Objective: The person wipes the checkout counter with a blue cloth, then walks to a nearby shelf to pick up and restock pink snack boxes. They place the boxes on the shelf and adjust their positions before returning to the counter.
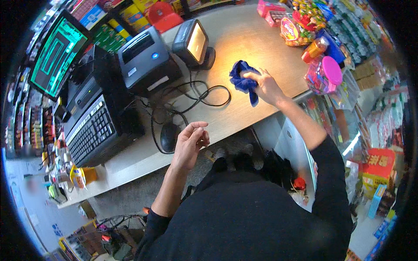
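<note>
My right hand (pixel 266 87) is stretched across the wooden counter (pixel 257 39), its fingers closed on a crumpled dark blue cloth (pixel 244 80). The cloth lies bunched against the countertop, with one end trailing toward me. Loosely curled and empty, my left hand (pixel 191 141) hovers by the counter's near edge, its fingers partly apart. Just left of it sits a black computer mouse (pixel 170 136). A looped black cable (pixel 217 103) lies between my two hands.
Left of the cable stand a black printer (pixel 148 61) and a lit scanner stand (pixel 193 43). Farther left are a keyboard (pixel 91 130) and a monitor (pixel 58 56). A pink-lidded candy jar (pixel 324 75) and bagged sweets (pixel 300 28) line the right edge. A yellow tub (pixel 82 176) stands at lower left.
</note>
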Available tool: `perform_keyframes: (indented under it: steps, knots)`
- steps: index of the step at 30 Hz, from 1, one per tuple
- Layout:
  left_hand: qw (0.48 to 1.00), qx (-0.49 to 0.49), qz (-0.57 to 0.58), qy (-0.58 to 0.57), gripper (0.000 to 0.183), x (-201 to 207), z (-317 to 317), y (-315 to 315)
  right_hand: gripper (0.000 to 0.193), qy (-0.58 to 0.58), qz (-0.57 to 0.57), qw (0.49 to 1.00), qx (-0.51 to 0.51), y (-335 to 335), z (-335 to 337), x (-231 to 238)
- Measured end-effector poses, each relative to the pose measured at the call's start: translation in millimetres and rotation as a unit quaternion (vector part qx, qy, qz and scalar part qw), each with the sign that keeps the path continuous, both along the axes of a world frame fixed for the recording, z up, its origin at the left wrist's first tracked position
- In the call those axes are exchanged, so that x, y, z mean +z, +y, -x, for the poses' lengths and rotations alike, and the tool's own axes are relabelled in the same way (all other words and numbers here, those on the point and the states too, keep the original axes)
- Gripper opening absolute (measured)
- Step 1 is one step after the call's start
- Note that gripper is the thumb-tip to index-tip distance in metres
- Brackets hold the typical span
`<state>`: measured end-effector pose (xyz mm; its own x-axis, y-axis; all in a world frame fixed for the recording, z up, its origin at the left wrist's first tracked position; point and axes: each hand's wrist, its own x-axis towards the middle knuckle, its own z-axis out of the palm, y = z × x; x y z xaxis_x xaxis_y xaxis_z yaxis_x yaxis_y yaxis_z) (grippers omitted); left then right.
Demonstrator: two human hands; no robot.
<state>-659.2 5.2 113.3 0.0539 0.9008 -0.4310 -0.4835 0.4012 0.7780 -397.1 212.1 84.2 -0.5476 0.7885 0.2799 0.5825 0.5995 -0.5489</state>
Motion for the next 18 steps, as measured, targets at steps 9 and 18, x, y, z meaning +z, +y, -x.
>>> perform_keyframes:
  steps: [9, 18]
  knots:
    - [0.995, 0.092, 0.028, 0.017, 0.017, -14, 18, -50, 0.054, -0.131, -0.097, 0.986, -0.039, 41, 51, -100]
    - [0.757, 0.009, -0.286, 0.588, 0.033, 50, 63, 127, 0.041, -0.045, -0.017, 0.998, -0.044, -146, -49, -73]
